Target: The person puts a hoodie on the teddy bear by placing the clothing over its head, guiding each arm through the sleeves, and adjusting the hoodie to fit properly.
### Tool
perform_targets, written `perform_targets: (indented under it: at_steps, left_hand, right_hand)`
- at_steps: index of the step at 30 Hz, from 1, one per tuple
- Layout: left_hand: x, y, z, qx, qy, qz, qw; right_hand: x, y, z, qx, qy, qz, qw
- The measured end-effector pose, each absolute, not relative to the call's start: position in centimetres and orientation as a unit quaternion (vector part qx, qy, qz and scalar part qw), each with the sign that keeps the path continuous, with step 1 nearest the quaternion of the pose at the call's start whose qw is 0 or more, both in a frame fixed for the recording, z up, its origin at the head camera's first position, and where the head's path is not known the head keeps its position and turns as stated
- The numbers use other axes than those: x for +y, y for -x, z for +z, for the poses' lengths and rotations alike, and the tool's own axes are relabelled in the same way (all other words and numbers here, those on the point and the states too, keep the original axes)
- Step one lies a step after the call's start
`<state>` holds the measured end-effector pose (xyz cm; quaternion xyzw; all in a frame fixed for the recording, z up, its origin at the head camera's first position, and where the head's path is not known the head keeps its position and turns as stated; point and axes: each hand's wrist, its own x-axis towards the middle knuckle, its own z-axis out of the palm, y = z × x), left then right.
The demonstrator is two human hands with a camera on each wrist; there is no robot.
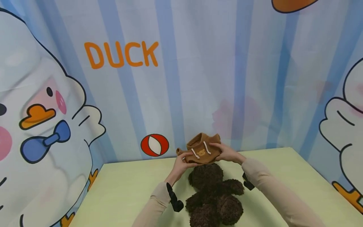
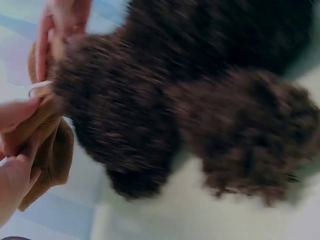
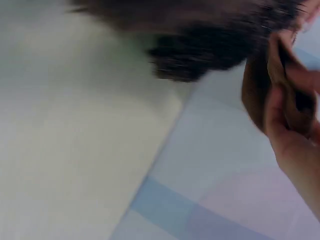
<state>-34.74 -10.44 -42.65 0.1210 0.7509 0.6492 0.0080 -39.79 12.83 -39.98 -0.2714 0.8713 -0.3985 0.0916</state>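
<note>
A small brown hoodie (image 1: pixel 202 150) with white drawstrings and a bear-face patch is held up between both hands, hood upward. My left hand (image 1: pixel 180 164) pinches its lower left hem, fingers in front. On the other side my right hand (image 1: pixel 227 153) grips the lower right edge, and in the right wrist view the thumb and fingers hold the opened hem (image 3: pixel 285 95). Just below the hoodie, a dark brown plush bear (image 1: pixel 210 192) lies on the table, head toward the back edge. In the left wrist view its shaggy fur (image 2: pixel 125 100) overlaps part of the hoodie (image 2: pixel 50 145).
The pale green-yellow table (image 1: pixel 127 189) ends at a printed fabric backdrop (image 1: pixel 198 78) with blue stripes and duck figures. Black wrist straps (image 1: pixel 175 200) sit on both sleeved forearms, which flank the bear.
</note>
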Motion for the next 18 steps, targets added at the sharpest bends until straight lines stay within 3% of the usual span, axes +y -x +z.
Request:
perform_targets:
  at_steps: [5, 8, 11, 14, 18]
  left_hand:
    - [-10.8, 38.1, -49.1, 0.789, -0.075, 0.608, -0.048]
    - [-11.3, 39.9, -52.5, 0.792, -0.078, 0.605, -0.012]
    - [-11.3, 39.7, -52.7, 0.769, -0.077, 0.631, 0.065]
    - [-10.9, 37.8, -50.2, 0.74, -0.052, 0.657, 0.134]
    - [-10.8, 35.7, -47.7, 0.727, -0.07, 0.667, 0.145]
  right_hand:
    - [13.1, 39.5, -42.2, 0.871, 0.233, -0.418, 0.11]
    - [13.4, 38.9, -42.9, 0.85, 0.206, -0.454, 0.171]
    - [13.7, 38.4, -43.6, 0.81, 0.197, -0.502, 0.232]
    - [14.0, 38.3, -44.1, 0.775, 0.204, -0.539, 0.259]
    - [14.5, 38.4, -44.6, 0.775, 0.227, -0.54, 0.235]
